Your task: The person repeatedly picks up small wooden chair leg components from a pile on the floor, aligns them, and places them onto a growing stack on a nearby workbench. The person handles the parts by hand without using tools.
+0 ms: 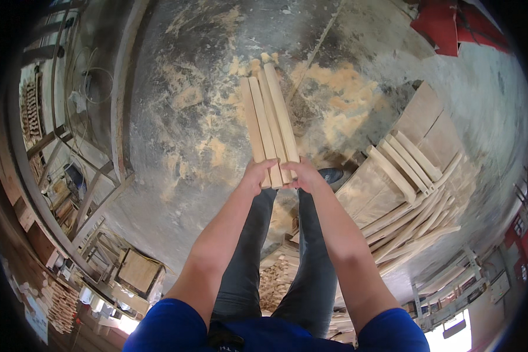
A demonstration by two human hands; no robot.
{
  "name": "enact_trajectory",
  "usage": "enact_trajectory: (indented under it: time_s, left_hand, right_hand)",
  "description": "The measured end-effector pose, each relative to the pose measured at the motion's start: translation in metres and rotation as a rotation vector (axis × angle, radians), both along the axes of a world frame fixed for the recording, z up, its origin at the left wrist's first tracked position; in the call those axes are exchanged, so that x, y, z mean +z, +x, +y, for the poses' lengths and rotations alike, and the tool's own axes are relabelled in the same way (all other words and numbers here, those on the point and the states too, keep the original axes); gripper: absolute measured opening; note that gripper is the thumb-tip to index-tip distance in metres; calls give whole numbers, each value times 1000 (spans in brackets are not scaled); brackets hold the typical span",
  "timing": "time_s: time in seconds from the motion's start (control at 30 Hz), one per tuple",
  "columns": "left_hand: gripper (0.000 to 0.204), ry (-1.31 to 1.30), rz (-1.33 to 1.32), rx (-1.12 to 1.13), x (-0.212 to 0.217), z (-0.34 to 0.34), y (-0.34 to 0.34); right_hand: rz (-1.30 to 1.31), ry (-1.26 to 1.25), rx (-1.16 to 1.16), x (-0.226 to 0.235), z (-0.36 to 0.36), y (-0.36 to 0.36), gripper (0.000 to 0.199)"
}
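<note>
Several pale wooden slats (264, 117) lie side by side in a bundle in front of me, their far ends uneven and pointing away. My left hand (259, 174) grips the near end of the bundle from the left, thumb on top. From the right, my right hand (302, 173) clasps the same end, its thumb also over the wood. The fingers beneath the slats are hidden. Below the bundle is a grey concrete floor (188, 141) with patches of sawdust (337, 88).
To the right, several cut slats (402, 164) rest on a board (364, 190), beside a heap of longer curved wooden strips (416, 226). A wooden frame structure (91, 196) stands at left. Red material (446, 29) lies far right. More small wood pieces (278, 276) show between my legs.
</note>
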State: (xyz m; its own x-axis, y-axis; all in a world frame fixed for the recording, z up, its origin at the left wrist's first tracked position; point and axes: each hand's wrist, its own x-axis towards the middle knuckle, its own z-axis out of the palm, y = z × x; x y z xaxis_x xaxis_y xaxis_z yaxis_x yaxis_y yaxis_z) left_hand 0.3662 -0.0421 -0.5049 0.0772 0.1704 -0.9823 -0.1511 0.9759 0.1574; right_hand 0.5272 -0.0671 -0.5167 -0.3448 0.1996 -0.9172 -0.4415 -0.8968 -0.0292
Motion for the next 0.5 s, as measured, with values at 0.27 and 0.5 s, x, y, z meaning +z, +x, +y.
enact_trajectory:
  time_s: [0.27, 0.5]
  left_hand:
    - [49, 402, 105, 48, 40, -21, -21]
    - [51, -126, 33, 32, 4, 32, -58]
  right_hand:
    - [-80, 155, 72, 37, -6, -29, 53]
    - [0, -86, 86, 11, 19, -61, 49]
